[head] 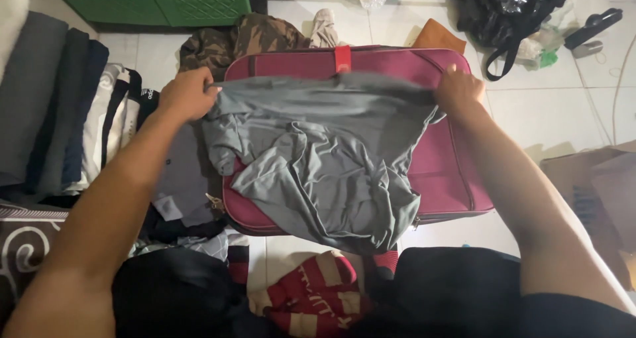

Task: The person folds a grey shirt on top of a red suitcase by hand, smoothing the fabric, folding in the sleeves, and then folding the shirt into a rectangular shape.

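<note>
Both hands are spreading the grey shirt (318, 166) flat over the closed maroon suitcase (444, 159), left hand (187, 94) and right hand (458, 86) each pinched shut on a far corner, and next comes smoothing those near-side wrinkles.

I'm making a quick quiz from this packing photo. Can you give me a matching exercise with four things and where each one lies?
Things:
1. grey shirt
2. maroon suitcase
3. camouflage garment
4. black bag

Places:
A. top right, on the tiled floor
B. spread over the suitcase, held at both ends by the left hand and right hand
C. flat on the floor, under the shirt
D. just beyond the suitcase's far left corner

Pairs: 1-B, 2-C, 3-D, 4-A
</note>
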